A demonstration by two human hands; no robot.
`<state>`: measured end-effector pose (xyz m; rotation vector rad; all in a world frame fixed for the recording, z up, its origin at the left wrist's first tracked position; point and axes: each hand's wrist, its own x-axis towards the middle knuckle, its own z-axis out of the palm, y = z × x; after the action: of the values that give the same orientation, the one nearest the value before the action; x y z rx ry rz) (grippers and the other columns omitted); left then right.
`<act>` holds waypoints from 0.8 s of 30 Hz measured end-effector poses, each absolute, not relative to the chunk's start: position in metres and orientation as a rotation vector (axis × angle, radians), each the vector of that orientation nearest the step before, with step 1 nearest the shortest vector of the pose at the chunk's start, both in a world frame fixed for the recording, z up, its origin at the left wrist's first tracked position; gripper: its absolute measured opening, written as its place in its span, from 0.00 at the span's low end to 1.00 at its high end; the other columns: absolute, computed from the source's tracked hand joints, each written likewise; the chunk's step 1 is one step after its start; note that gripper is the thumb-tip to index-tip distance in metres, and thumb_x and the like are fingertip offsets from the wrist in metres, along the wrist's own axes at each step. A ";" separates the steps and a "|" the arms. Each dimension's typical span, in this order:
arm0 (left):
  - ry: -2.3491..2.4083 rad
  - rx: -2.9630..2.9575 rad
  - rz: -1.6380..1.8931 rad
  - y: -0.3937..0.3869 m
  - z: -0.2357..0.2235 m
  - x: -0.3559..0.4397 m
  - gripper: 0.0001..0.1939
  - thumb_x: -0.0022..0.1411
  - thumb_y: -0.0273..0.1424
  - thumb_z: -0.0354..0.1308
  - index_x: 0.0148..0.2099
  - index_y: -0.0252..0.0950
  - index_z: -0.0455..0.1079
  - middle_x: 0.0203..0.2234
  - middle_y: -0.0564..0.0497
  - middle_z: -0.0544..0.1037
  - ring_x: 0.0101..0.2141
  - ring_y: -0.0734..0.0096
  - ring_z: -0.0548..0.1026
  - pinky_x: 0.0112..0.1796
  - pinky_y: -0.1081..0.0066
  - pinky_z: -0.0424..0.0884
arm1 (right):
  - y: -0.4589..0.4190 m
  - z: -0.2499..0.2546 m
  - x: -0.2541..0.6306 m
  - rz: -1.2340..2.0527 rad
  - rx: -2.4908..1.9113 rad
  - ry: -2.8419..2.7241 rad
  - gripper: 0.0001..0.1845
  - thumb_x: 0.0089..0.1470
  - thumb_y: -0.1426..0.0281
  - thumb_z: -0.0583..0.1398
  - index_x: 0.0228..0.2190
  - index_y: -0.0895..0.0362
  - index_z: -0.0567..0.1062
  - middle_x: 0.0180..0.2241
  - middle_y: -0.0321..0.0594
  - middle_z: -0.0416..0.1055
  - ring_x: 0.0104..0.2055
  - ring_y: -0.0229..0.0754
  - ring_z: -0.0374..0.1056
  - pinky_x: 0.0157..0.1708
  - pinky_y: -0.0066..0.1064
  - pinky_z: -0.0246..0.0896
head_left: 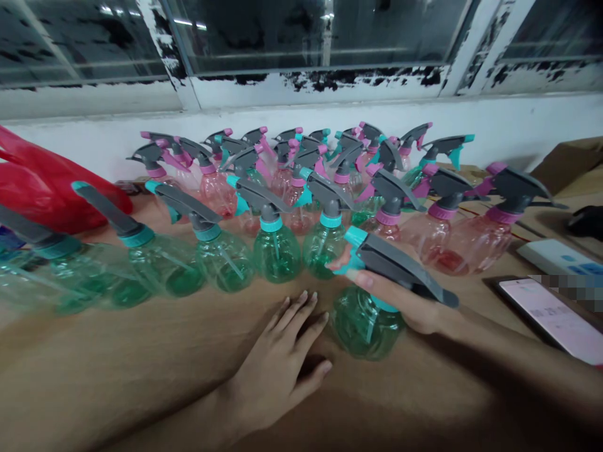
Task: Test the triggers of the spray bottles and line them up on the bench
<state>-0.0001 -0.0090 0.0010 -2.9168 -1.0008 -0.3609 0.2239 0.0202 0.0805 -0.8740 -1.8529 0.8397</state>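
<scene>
My right hand (414,304) is wrapped round the neck and trigger head of a green spray bottle (365,329) with a teal nozzle, collar and trigger. That bottle stands upright or nearly so at the table's middle. Palm down on the wooden table (155,376), my left hand (277,358) has its fingers spread and holds nothing. Just beyond its fingertips is another green spray bottle (277,251), part of a front row of green ones. Pink spray bottles (440,232) with grey heads continue that row to the right.
Behind the front row, several pink and green spray bottles (219,188) crowd toward the white wall (292,113). A red plastic bag (51,188) lies at left. On the right are a phone (551,314), a white box (560,257), a cardboard box (568,166) and a dark object (586,221).
</scene>
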 end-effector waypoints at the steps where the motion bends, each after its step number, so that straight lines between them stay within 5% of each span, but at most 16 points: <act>1: -0.998 -2.917 -0.360 -0.009 0.001 0.000 0.27 0.66 0.39 0.52 0.63 0.33 0.55 0.64 0.42 0.52 0.63 0.54 0.49 0.57 0.53 0.56 | 0.021 0.080 0.223 0.830 -0.861 -1.840 0.08 0.55 0.63 0.60 0.37 0.53 0.73 0.30 0.35 0.71 0.30 0.38 0.68 0.31 0.33 0.63; 24: -1.032 -2.931 -0.297 -0.009 0.003 0.000 0.28 0.67 0.40 0.52 0.64 0.33 0.55 0.64 0.42 0.51 0.63 0.56 0.48 0.58 0.54 0.54 | 0.022 0.072 0.223 0.999 -0.797 -1.761 0.12 0.54 0.65 0.62 0.41 0.51 0.72 0.36 0.37 0.71 0.36 0.41 0.70 0.36 0.34 0.65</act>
<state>0.0001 -0.0086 0.0026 -2.9315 -1.0321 -0.2972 0.2235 0.0222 0.0717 -0.7973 -1.7608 0.9992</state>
